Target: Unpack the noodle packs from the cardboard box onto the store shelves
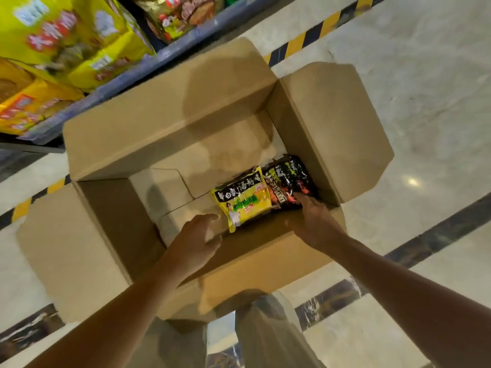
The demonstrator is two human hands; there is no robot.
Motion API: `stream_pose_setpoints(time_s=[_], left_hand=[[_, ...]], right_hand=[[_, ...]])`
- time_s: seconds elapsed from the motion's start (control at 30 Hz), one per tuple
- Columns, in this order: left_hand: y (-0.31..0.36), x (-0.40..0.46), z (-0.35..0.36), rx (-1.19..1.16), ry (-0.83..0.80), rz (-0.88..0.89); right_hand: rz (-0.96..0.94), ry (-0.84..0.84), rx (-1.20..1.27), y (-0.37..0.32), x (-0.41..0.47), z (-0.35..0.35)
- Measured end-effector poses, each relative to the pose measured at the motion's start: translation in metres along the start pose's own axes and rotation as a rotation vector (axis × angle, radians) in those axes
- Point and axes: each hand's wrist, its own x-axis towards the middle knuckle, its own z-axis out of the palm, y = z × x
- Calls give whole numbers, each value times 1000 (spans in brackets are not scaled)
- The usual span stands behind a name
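Observation:
An open cardboard box [164, 120] stands on the floor with its flaps spread out. Two noodle packs lie at its bottom near the right wall: a yellow pack [243, 199] and a black pack [288, 180] beside it. My left hand [195, 240] reaches into the box just left of the yellow pack, fingers apart and curved, not touching it. My right hand [309, 219] is inside the box with its fingertips on the near edge of the black pack; I cannot see a closed grip.
Store shelves [127, 73] at the upper left hold yellow noodle multipacks [66, 41]. The pale floor carries yellow-black hazard tape [308, 39]. My legs [265, 333] stand close behind the box's near flap.

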Motion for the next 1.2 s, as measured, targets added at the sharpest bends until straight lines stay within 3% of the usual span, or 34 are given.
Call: stream_pose_setpoints(time_s=[0.13,0.27,0.63,0.77,1.2], left_hand=[[-28,41,26,-18,4,-8],[-52,67,44,-78,16,-41],[-89,73,69,-226,37,-149],[-90,85,76,-267,92,-158],[-48,151,103,-806,163,-414]], right_hand=[[15,43,-31,14,49,26],[151,59,-91,27,90,48],[418,26,-87,29,129,69],[405,57,-101,31,134,71],[281,45,117,38,139,80]])
